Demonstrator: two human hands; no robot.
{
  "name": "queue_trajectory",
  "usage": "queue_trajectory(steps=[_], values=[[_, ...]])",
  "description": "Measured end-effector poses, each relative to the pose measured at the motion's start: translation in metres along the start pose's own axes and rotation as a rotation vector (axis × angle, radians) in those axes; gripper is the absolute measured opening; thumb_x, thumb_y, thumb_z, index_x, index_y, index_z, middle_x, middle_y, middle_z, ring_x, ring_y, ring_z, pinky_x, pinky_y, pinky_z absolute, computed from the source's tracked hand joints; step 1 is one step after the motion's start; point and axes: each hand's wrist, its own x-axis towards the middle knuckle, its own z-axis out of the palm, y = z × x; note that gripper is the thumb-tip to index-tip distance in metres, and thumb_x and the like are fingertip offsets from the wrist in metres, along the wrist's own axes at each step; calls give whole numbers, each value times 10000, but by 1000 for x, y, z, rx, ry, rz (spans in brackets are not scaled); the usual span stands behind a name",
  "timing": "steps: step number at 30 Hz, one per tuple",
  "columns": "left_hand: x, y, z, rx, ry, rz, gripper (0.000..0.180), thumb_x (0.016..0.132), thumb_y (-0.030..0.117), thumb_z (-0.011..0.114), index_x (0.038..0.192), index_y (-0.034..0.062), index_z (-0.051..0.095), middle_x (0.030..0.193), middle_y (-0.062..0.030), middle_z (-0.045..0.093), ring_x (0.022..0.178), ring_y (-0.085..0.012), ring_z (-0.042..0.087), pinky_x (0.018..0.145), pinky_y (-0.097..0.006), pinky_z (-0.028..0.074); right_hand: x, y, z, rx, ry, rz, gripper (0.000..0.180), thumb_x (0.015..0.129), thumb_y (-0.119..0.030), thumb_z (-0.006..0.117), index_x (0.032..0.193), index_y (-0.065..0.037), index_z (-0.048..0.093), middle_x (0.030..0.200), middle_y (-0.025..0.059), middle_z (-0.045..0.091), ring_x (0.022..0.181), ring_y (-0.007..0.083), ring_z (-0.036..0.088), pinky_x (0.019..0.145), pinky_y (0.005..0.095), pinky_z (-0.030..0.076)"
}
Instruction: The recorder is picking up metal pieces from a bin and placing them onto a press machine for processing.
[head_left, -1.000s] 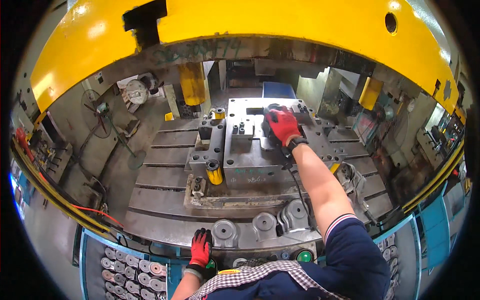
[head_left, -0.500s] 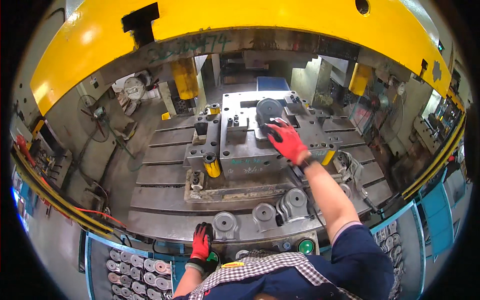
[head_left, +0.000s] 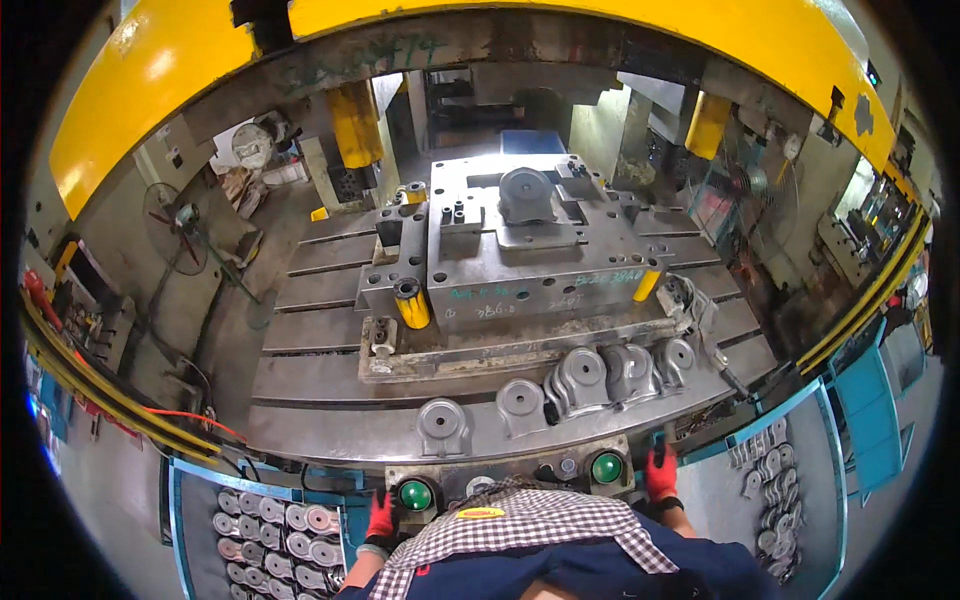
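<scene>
Back from the die goes my right hand (head_left: 660, 474), now beside one green button (head_left: 606, 467), left hand (head_left: 380, 518) by the other (head_left: 415, 494), grips unclear, six grey castings (head_left: 560, 385) just ahead, one (head_left: 527, 193) on the die (head_left: 530, 250).

Perhaps a small yellow oval label (head_left: 481, 512) on the checked collar, bottom centre.

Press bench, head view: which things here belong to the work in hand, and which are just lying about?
In the work:
left hand beside a green button
right hand beside the other green button
grey part seated on the die block
formed parts along the bed's front

Lying about:
floor fan
orange cable
</scene>
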Motion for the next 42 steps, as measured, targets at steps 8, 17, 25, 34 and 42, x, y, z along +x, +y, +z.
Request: queue_trajectory(steps=[8, 17, 25, 34, 42], values=[[12, 63, 5, -375, -229, -548, 1088, 619, 333, 798, 1394, 26, 100, 1226, -229, 435, 1027, -260, 514, 798, -357, 470, -12, -57, 41, -366, -310, 47, 941, 654, -517, 666, 1348, -39, 248, 1263, 266, 370, 1112, 412, 422, 926, 432, 376], [11, 74, 9, -319, -159, -545, 1122, 539, 315, 823, 1372, -3, 143, 1296, -257, 363, 1181, -363, 403, 951, -390, 389, -10, -60, 41, -426, -311, 56, 1008, 601, -524, 706, 1340, -30, 232, 1276, 248, 350, 1115, 402, 419, 925, 442, 376], [6, 64, 19, -280, -112, -498, 1107, 551, 310, 817, 1370, -5, 142, 1276, -251, 395, 1189, -355, 394, 978, -382, 354, -10, -59, 44, -435, -314, 62, 997, 603, -527, 703, 1335, -26, 247, 1272, 253, 352, 1122, 402, 405, 939, 441, 359], [7, 71, 11, -444, -125, -486, 1073, 566, 247, 815, 1366, -17, 150, 1279, -236, 409, 1193, -317, 411, 961, -364, 371, -12, -50, 46, -396, -292, 22, 985, 618, -556, 676, 1332, -20, 258, 1285, 278, 337, 1137, 411, 393, 944, 444, 347], [4, 61, 14, -297, -169, -503, 1093, 582, 361, 798, 1369, -16, 139, 1290, -257, 392, 1201, -344, 398, 975, -387, 354, -11, -57, 43, -411, -327, 35, 990, 620, -550, 674, 1336, -17, 247, 1279, 279, 341, 1144, 407, 386, 954, 441, 341]])
